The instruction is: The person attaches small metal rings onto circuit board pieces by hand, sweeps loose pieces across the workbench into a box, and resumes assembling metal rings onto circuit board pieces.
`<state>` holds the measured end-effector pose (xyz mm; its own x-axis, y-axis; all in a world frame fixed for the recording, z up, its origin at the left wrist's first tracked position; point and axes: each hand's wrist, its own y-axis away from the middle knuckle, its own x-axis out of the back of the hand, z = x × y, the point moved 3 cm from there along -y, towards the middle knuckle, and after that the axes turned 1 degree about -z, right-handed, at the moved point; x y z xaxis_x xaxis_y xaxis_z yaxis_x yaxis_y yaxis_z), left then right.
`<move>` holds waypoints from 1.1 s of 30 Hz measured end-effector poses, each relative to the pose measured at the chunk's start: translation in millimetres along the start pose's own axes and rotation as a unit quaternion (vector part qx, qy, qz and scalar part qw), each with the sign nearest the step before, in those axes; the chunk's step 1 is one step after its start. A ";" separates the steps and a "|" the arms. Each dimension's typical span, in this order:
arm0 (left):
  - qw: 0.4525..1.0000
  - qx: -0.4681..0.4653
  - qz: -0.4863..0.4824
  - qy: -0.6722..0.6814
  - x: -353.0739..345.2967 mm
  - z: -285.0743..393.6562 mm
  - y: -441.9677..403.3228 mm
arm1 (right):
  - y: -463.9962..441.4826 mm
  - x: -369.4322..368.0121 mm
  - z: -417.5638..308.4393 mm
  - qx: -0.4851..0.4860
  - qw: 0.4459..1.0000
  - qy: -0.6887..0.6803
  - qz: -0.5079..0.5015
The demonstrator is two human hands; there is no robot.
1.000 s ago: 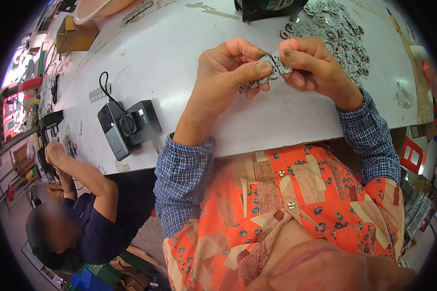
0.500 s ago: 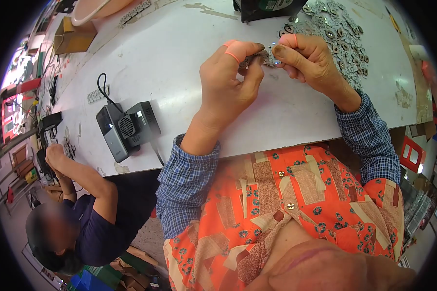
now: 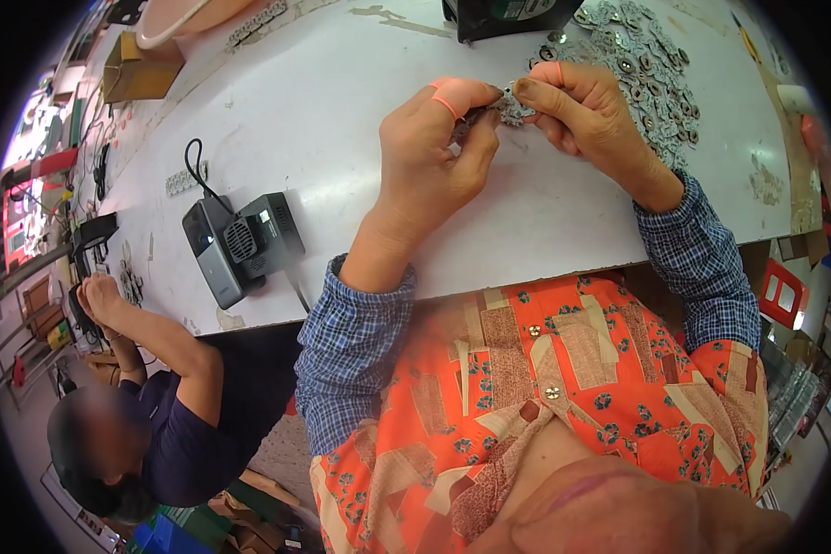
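Observation:
My left hand (image 3: pixel 439 152) is closed, thumb and forefinger pinching a small grey, jagged part (image 3: pixel 511 114) above the white table. Orange bands ring some of its fingers. Close beside it, my right hand (image 3: pixel 586 115) is also closed, its thumb and forefinger pinched at the right end of the same part. An orange band circles one finger there. My fingers hide much of the part, so its exact kind is unclear. Just beyond the right hand lies a spread pile of small grey metal parts (image 3: pixel 651 88), several with round rings.
A black box (image 3: pixel 512 20) stands at the far edge of view. On the left of the white table (image 3: pixel 545 226) sit a dark device with a cable (image 3: pixel 240 240), a strip of small parts (image 3: pixel 186 178) and a cardboard box (image 3: pixel 141 69). Another person (image 3: pixel 166 406) works at lower left.
My hands stay close together and shift only slightly, and the grey part between them has turned a little. The other person's hand has moved slightly left.

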<state>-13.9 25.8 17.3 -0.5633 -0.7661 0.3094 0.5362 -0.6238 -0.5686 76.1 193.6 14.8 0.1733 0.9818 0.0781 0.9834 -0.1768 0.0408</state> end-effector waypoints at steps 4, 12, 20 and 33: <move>0.999 0.023 -0.008 -0.026 0.7 -3.9 0.2 | -4.4 5.9 6.6 0.076 0.983 0.165 0.037; 0.984 0.130 -0.014 0.117 -0.7 -11.7 0.7 | -1.1 10.9 -5.9 0.205 0.940 0.271 0.025; 0.927 0.258 -0.079 0.262 4.7 -10.2 1.7 | 2.8 8.0 -9.7 0.134 0.970 0.184 -0.082; 0.939 0.286 -0.120 0.150 3.5 -7.5 1.3 | 0.0 4.5 -13.0 0.178 0.948 0.247 -0.096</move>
<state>-19.9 23.5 11.9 -0.8173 -0.5678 0.0983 0.5721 -0.8200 0.0200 76.2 197.1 28.2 0.0298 0.8255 0.5637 0.9656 0.1220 -0.2297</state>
